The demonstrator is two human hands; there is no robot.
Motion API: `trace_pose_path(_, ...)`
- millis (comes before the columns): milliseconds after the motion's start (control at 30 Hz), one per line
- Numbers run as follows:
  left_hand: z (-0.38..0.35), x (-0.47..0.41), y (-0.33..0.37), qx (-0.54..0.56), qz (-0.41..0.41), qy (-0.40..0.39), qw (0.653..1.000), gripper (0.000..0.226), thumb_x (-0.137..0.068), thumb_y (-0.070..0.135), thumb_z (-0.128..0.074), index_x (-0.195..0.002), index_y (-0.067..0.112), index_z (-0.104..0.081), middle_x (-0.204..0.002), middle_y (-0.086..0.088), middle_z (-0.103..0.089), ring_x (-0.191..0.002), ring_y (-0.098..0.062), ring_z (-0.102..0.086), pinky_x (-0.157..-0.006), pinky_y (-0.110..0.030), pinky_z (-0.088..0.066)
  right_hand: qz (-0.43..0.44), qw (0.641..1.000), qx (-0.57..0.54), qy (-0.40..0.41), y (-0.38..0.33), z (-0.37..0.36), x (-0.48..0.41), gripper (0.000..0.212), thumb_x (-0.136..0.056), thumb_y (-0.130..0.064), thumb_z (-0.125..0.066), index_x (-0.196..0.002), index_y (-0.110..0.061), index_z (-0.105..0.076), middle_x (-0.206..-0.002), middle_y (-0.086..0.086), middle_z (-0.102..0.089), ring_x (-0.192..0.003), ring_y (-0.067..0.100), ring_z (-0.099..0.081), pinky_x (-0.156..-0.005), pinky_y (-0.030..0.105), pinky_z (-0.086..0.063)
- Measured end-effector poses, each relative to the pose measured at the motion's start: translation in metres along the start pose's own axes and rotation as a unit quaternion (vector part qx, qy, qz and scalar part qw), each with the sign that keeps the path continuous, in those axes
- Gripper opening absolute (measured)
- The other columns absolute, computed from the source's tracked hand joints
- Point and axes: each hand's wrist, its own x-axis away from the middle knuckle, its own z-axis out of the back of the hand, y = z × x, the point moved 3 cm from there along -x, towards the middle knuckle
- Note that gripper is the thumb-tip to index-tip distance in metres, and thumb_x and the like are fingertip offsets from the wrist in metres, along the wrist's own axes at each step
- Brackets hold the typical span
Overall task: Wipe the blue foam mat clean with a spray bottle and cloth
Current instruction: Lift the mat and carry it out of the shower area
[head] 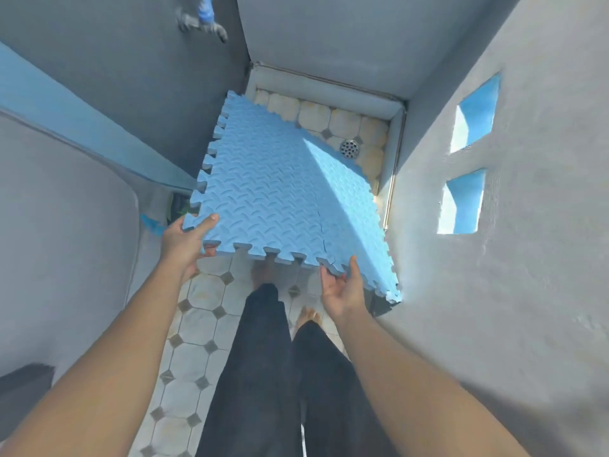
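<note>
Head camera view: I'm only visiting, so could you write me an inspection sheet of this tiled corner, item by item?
Surface: tiled floor, pale octagonal tiles, with a round drain at the far end.
Job's things: blue foam mat lifted at its near edge, partly sunlit; spray bottle and cloth not seen.
Clutter: small blue and dark items by the left wall, too unclear to name.
Hands: left hand grips the mat's near left corner; right hand pinches its near edge.
Cables: nothing seen.
Surroundings: grey walls; a blurred tap high on the far left one; two openings in the right one.
</note>
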Motion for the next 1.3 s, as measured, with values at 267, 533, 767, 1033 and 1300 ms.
trace_pose_path(267,0.057,0.093,0.031,-0.026,0.012,0.01,1.0,0.03,-0.077,0.03,-0.087,-0.101,0.024,-0.07,-0.104,-0.003,-0.077,-0.082,-0.028,-0.076,-0.054,-0.031,-0.057,0.022,0.997,0.068,0.021,0.005,0.016,0.108,0.029,-0.101,-0.021,-0.061,-0.13,-0.017,-0.058,-0.124,0.007,-0.068,-0.104,0.027,-0.073,-0.084,0.04,-0.063)
trace_pose_path(533,0.122,0.183,0.013,-0.035,0.021,0.02,0.999,0.033,-0.08,0.026,-0.085,-0.108,0.018,-0.07,-0.099,-0.003,-0.076,-0.072,-0.018,-0.073,-0.048,-0.026,-0.056,0.04,0.994,0.082,0.066,0.047,0.066,0.199,0.033,-0.092,-0.013,-0.07,-0.123,-0.007,-0.061,-0.116,0.012,-0.074,-0.101,0.036,-0.074,-0.081,0.049,-0.063)
trace_pose_path(767,0.179,0.284,0.018,-0.035,0.0,0.033,0.999,0.036,-0.078,0.023,-0.087,-0.109,0.017,-0.068,-0.095,-0.001,-0.074,-0.069,-0.018,-0.072,-0.048,-0.026,-0.058,0.031,0.988,0.108,0.105,0.068,0.093,0.311,0.033,-0.09,-0.006,-0.069,-0.121,-0.004,-0.058,-0.11,0.015,-0.074,-0.09,0.039,-0.075,-0.063,0.043,-0.063)
trace_pose_path(1033,0.264,0.385,-0.014,0.034,0.022,0.075,0.996,0.023,-0.08,0.015,-0.085,-0.098,0.012,-0.07,-0.09,-0.005,-0.074,-0.064,-0.016,-0.072,-0.043,-0.026,-0.055,0.068,0.968,0.225,0.085,0.078,0.092,0.412,0.021,-0.09,0.0,-0.067,-0.108,0.0,-0.055,-0.093,0.017,-0.065,-0.073,0.036,-0.071,-0.044,0.041,-0.059)
trace_pose_path(1300,0.331,0.476,-0.158,0.219,0.106,0.167,0.955,0.018,-0.085,0.016,-0.08,-0.097,0.011,-0.068,-0.087,-0.005,-0.071,-0.065,-0.019,-0.069,-0.042,-0.023,-0.053,0.078,0.885,0.459,-0.01,0.134,0.059,0.447,0.015,-0.09,0.002,-0.063,-0.094,-0.003,-0.05,-0.097,0.019,-0.059,-0.086,0.045,-0.071,-0.049,0.049,-0.061)
